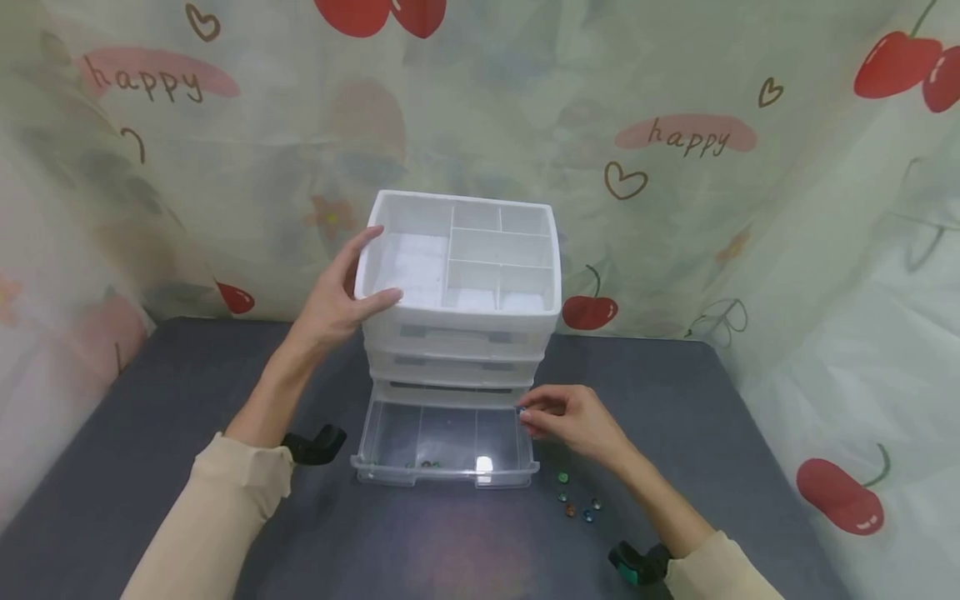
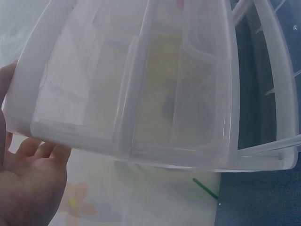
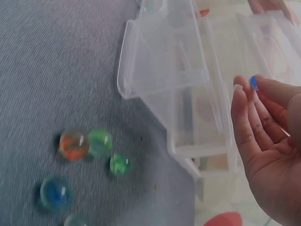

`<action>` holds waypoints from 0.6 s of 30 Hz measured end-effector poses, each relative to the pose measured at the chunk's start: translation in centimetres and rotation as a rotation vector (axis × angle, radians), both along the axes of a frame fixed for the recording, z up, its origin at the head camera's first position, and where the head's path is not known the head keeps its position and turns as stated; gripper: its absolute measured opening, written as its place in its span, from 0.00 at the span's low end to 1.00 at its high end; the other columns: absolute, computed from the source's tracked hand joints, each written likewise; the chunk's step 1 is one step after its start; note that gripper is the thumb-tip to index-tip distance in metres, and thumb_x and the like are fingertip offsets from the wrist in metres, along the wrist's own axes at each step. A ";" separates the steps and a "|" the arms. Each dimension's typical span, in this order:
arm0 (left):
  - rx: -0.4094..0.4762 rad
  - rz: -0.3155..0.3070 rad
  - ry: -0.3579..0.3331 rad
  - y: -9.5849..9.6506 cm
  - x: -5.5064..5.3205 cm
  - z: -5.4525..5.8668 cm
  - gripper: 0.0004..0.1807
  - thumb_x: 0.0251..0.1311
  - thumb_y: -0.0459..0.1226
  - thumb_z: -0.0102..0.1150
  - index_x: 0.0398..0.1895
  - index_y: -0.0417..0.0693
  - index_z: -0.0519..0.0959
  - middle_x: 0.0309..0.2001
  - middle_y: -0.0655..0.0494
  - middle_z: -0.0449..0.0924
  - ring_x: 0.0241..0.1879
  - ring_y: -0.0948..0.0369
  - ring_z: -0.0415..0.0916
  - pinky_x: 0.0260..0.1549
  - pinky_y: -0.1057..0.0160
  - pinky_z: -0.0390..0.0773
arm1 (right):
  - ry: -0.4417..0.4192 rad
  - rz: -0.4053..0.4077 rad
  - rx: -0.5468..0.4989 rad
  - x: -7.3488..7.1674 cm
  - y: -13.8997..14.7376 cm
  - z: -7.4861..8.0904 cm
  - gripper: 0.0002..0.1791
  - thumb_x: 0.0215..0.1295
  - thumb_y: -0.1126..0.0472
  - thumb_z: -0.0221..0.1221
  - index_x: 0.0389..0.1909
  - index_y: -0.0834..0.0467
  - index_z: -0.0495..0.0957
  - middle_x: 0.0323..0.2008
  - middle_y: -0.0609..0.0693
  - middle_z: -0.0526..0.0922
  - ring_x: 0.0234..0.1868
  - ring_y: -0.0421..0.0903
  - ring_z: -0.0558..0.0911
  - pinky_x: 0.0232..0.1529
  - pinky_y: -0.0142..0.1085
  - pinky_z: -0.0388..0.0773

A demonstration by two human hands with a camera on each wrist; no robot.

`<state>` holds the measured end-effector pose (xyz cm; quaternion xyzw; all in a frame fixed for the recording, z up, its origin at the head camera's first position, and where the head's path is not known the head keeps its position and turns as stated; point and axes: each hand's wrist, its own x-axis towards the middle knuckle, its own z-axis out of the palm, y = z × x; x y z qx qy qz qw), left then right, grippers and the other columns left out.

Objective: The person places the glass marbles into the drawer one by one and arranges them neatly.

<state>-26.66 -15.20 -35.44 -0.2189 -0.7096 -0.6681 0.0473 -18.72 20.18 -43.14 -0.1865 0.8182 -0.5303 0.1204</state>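
Standing on the dark grey table [image 1: 442, 542]: a white plastic drawer unit [image 1: 457, 321], its top divided into open compartments, two translucent drawers closed beneath. Pulled out at the bottom, a clear plastic drawer [image 1: 450, 429] in three sections; lying near its front wall, a few small marbles [image 1: 426, 465]. Scattered on the table just right of it: an orange-streaked glass marble [image 3: 74, 144], two green glass marbles [image 3: 121, 164], a blue-cored clear glass marble [image 3: 56, 193] and a pale bluish glass marble [image 3: 77, 220]. Behind, a pale sheet [image 1: 502, 92] printed with red cherries. Close around the right fingertips, in the way: the clear drawer's right wall, with the unit's body behind.

Left arm stretched forward, cream-sleeved; left hand [image 1: 337, 296] spread at the unit's upper left, grip wide, thumb over the front rim, a fingertip over the side rim, holding the unit. Right arm angled forward and inward; right hand [image 1: 573, 418] with grip narrow, pinching a small round blue marble [image 3: 253, 82] between thumb and fingertips, beside the clear drawer's right rear edge. Cannot tell whether over the drawer or just outside.
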 end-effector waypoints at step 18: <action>-0.097 0.077 0.029 0.2 0.3 0.1 0.43 0.62 0.30 0.64 0.77 0.52 0.55 0.73 0.45 0.55 0.59 0.50 0.65 0.46 0.70 0.72 | -0.048 0.044 -0.092 -1.5 -4.7 -1.3 0.11 0.65 0.66 0.64 0.46 0.66 0.83 0.33 0.55 0.87 0.35 0.49 0.87 0.38 0.40 0.83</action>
